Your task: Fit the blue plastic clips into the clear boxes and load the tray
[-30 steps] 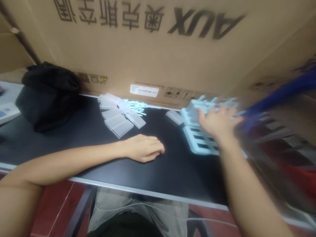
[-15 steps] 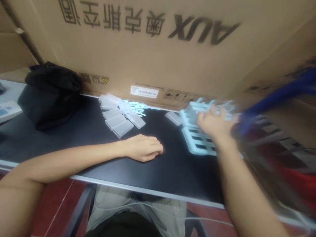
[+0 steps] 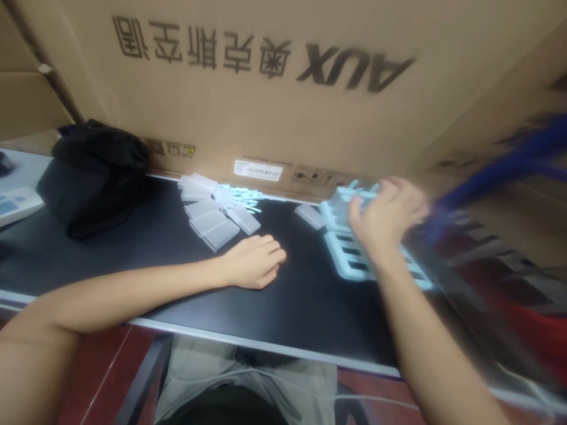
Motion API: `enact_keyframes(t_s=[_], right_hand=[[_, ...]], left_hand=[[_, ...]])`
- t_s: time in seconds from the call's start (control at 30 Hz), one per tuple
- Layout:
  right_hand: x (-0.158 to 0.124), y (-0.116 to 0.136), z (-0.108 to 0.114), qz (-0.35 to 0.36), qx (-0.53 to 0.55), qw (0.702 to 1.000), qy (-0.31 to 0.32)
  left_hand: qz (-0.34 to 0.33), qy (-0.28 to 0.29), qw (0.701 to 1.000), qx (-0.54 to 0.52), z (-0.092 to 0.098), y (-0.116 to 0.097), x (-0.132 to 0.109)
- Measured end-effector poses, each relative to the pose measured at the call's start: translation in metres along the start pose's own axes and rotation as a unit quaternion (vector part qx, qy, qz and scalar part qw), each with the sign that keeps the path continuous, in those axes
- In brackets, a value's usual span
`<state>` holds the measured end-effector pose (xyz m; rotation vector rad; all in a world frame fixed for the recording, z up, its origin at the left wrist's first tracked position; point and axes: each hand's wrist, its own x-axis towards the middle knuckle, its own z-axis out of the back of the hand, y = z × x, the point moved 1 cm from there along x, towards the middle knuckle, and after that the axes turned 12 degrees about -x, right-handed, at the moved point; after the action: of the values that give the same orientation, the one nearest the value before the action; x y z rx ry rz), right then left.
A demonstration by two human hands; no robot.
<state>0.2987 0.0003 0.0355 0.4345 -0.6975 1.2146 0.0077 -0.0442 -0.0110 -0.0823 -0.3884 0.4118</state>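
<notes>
My left hand rests on the black tabletop with its fingers curled in; whatever may be inside it is hidden. Just beyond it lie several translucent flat sleeves in an overlapping cluster, beside a heap of thin light-blue sticks. My right hand is over a light-blue slotted rack, thumb apart and fingers stretched out, somewhat blurred. Light-blue sticks show at the rack's back, partly covered by this hand. One loose translucent sleeve lies left of the rack.
A large cardboard box stands along the table's back edge. To the left sit a black cloth bag and a white and blue object. A blue bar rises at the right.
My right hand has lifted slightly and turned over the rack, uncovering more of its front slots. My left hand stays curled on the table, with little movement. The view has tilted slightly.
</notes>
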Motion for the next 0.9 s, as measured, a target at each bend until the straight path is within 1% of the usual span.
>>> enact_keyframes(t_s=[0.07,0.13,0.2,0.27,0.3,0.43,0.53,0.63,0.67,0.7,0.73,0.8,0.87,0.9], right_hand=[[0.0,0.015,0.0,0.08,0.001,0.997,0.014],[-0.001,0.035,-0.005,0.168,-0.014,0.983,0.067],[-0.005,0.054,-0.011,0.222,-0.042,0.965,0.13],[-0.009,0.069,-0.016,0.25,-0.062,0.951,0.174],[-0.011,0.073,-0.018,0.261,-0.064,0.945,0.185],[-0.011,0.081,-0.02,0.306,-0.041,0.93,0.201],[0.001,0.09,-0.013,0.327,-0.024,0.92,0.215],[0.021,0.12,-0.001,0.352,0.005,0.92,0.17],[0.028,0.134,0.003,0.369,0.021,0.916,0.154],[0.034,0.149,0.006,0.388,0.035,0.908,0.151],[0.04,0.164,0.007,0.409,0.039,0.897,0.163],[0.048,0.19,0.005,0.451,0.017,0.867,0.21],[0.052,0.206,-0.002,0.474,-0.013,0.845,0.246],[0.054,0.211,-0.006,0.477,-0.023,0.841,0.254]], left_hand=[[0.006,0.003,1.0,0.01,-0.001,-0.001,0.001],[0.003,0.005,1.0,0.012,-0.002,-0.001,0.001],[0.002,0.005,1.0,0.009,-0.003,0.0,0.0],[0.004,0.006,1.0,0.004,-0.004,0.001,0.0],[0.004,0.007,1.0,0.002,-0.004,0.001,0.0],[0.001,0.008,1.0,0.004,-0.005,0.0,0.001],[0.004,0.01,1.0,0.004,-0.005,0.0,0.001],[0.002,0.013,1.0,-0.003,-0.004,0.0,0.002],[0.004,0.014,1.0,-0.004,-0.004,0.0,0.002],[0.006,0.015,1.0,-0.004,-0.004,0.0,0.002],[0.008,0.016,1.0,-0.003,-0.003,0.0,0.002],[0.011,0.018,1.0,0.002,-0.003,-0.001,0.002],[0.011,0.02,1.0,0.006,-0.003,-0.001,0.002],[0.011,0.022,1.0,0.008,-0.003,-0.002,0.002]])
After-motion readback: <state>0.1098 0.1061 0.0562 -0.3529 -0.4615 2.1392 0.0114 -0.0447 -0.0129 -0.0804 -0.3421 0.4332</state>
